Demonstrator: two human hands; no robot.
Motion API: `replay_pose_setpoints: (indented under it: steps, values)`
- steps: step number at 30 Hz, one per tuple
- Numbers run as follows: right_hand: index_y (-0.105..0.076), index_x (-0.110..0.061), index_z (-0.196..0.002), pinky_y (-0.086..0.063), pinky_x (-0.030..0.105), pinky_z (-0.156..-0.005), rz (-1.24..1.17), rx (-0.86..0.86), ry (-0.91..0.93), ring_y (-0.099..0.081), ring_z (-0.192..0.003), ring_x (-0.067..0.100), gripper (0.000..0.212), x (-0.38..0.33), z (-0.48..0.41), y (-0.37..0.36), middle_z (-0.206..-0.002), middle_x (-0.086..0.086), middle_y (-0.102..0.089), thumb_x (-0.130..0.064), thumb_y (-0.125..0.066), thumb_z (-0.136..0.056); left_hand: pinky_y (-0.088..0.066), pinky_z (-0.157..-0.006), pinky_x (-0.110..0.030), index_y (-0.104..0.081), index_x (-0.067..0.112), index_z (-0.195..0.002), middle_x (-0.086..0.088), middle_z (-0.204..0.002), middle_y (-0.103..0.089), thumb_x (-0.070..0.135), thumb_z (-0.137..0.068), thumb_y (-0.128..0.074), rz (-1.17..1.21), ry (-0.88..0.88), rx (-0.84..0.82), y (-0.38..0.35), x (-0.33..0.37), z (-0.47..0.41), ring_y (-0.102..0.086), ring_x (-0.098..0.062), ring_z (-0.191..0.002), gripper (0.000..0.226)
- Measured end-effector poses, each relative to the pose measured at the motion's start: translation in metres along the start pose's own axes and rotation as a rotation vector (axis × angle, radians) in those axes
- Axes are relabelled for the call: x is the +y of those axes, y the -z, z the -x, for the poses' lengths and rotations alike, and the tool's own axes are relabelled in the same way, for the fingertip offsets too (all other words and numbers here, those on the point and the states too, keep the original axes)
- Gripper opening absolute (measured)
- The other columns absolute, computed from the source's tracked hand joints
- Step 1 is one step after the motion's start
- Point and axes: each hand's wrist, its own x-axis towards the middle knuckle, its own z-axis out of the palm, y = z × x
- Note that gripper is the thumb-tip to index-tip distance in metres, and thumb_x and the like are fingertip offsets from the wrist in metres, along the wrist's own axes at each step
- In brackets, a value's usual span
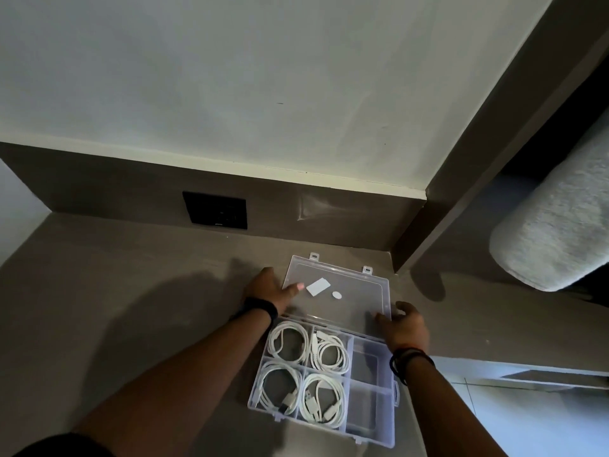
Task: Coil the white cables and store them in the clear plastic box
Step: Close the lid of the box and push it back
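Note:
A clear plastic box (pixel 372 417) with several compartments lies open on the grey desk. Several coiled white cables (pixel 286 343) fill its left compartments; the right compartments hold nothing. The hinged clear lid (pixel 349 305) lies back, carrying a white sticker. My left hand (pixel 268 288) grips the lid's left edge, thumb on top. My right hand (pixel 407 326) holds the lid's right near corner.
A black wall socket (pixel 216 209) sits on the dark back panel. A dark vertical post (pixel 461 179) stands to the right of the box. A grey padded roll (pixel 553 225) lies further right. The desk's right edge runs just past the box.

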Motion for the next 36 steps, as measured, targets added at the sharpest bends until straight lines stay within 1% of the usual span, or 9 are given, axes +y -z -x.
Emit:
replay_pose_setpoints:
  steps: [6, 10, 14, 17, 21, 24, 27, 32, 36]
  values:
    - [-0.036, -0.016, -0.131, -0.049, 0.052, -0.094, -0.168, -0.059, -0.014, -0.059, -0.105, 0.036, 0.082, -0.022, -0.021, 0.000, -0.119, 0.014, -0.059, -0.006, -0.083, -0.064, -0.054, -0.066, -0.024, -0.068, 0.006, -0.081, -0.011, -0.080, -0.071, -0.002, -0.062, -0.079, 0.191, 0.012, -0.127, 0.004, 0.004, -0.021, -0.063, -0.023, -0.079, 0.023]
    - [-0.059, -0.011, -0.101, -0.053, 0.033, -0.074, -0.177, -0.088, 0.234, -0.064, -0.085, 0.027, 0.043, -0.035, -0.016, 0.024, -0.098, 0.011, -0.068, 0.002, -0.079, -0.066, -0.044, -0.053, -0.018, -0.054, 0.021, -0.061, 0.002, -0.064, -0.060, -0.003, -0.056, -0.080, 0.205, -0.215, 0.002, 0.032, 0.018, -0.011, -0.055, -0.019, -0.066, 0.036]
    - [-0.069, -0.008, -0.085, -0.046, 0.018, -0.064, 0.167, -0.047, 0.650, -0.065, -0.076, 0.025, 0.014, -0.037, 0.000, 0.042, -0.081, 0.008, -0.068, 0.004, -0.069, -0.077, -0.049, -0.065, -0.027, -0.065, 0.013, -0.077, -0.008, -0.085, -0.068, 0.019, -0.051, -0.089, -0.037, -0.674, 0.107, 0.068, 0.023, 0.021, -0.060, -0.022, -0.075, 0.036]
    - [-0.065, -0.010, -0.110, -0.047, 0.032, -0.092, 0.530, -0.258, 0.835, -0.061, -0.106, 0.028, 0.032, -0.030, 0.012, 0.049, -0.115, 0.013, -0.066, 0.000, -0.065, -0.080, -0.047, -0.089, -0.034, -0.064, 0.018, -0.107, -0.007, -0.110, -0.067, 0.052, -0.054, -0.080, -0.449, -0.920, -0.137, 0.079, 0.007, 0.047, -0.060, -0.022, -0.101, 0.065]
    - [-0.037, -0.031, -0.140, -0.029, 0.035, -0.112, 1.014, -0.564, 0.773, -0.033, -0.136, 0.021, 0.077, -0.007, 0.029, 0.043, -0.153, 0.000, -0.030, -0.045, -0.073, -0.073, -0.025, -0.115, -0.030, -0.042, 0.027, -0.132, 0.004, -0.141, -0.046, 0.077, -0.061, -0.056, -0.941, -0.910, -0.455, 0.069, -0.031, 0.068, -0.034, -0.015, -0.135, 0.088]
    - [-0.032, -0.033, -0.142, -0.023, 0.036, -0.115, 1.003, -0.538, 0.694, -0.022, -0.141, 0.021, 0.083, 0.011, 0.040, 0.030, -0.158, -0.003, -0.013, -0.066, -0.062, -0.071, -0.050, -0.096, -0.032, -0.064, 0.022, -0.108, 0.004, -0.116, -0.067, 0.071, -0.070, -0.053, -1.005, -1.081, -0.319, 0.053, -0.050, 0.076, -0.057, -0.017, -0.116, 0.063]
    - [-0.027, -0.032, -0.144, -0.017, 0.035, -0.116, 0.978, -0.459, 0.731, -0.014, -0.144, 0.020, 0.072, 0.025, 0.044, 0.020, -0.159, 0.000, -0.008, -0.058, -0.055, -0.083, -0.056, -0.084, -0.028, -0.070, 0.021, -0.097, 0.004, -0.105, -0.073, 0.066, -0.064, -0.065, -1.025, -1.038, -0.240, 0.038, -0.055, 0.081, -0.065, -0.017, -0.106, 0.056]
    - [-0.044, -0.026, -0.136, -0.039, 0.040, -0.107, 0.960, -0.304, 0.876, -0.031, -0.139, 0.026, 0.060, 0.037, 0.047, 0.013, -0.152, 0.005, -0.033, -0.045, -0.063, -0.083, -0.030, -0.111, -0.035, -0.034, 0.011, -0.134, -0.010, -0.148, -0.036, 0.048, -0.089, -0.045, -1.099, -0.839, -0.277, 0.023, -0.055, 0.075, -0.019, -0.026, -0.141, 0.060]
    - [-0.072, -0.017, -0.101, -0.061, 0.039, -0.067, 0.906, -0.122, 1.082, -0.068, -0.100, 0.032, 0.058, 0.043, 0.045, 0.013, -0.108, 0.009, -0.072, -0.040, -0.089, -0.051, -0.053, -0.063, -0.014, -0.073, 0.022, -0.087, 0.011, -0.091, -0.075, 0.066, -0.048, -0.074, -1.059, -0.970, -0.204, 0.028, -0.046, 0.080, -0.067, -0.004, -0.095, 0.058]
